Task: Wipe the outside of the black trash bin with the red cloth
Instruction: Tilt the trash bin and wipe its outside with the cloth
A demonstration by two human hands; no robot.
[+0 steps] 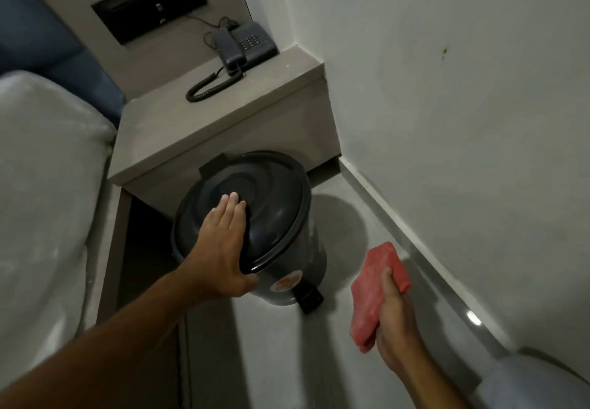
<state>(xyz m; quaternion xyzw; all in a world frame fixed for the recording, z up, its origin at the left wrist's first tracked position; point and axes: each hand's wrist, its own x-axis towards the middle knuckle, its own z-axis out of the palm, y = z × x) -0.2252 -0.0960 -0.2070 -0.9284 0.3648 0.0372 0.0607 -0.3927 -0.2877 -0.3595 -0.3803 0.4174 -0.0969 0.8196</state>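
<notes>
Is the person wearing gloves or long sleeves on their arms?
No. The left hand and right hand are both bare, without gloves. No sleeves show on either forearm as far as the picture reaches, and I see no watch, ring or bracelet.

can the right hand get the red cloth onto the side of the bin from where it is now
Probably yes. The right hand holds the folded red cloth just right of the black trash bin, with only bare floor between them. The left hand rests flat on the lid, leaving the bin's right side uncovered.
</notes>
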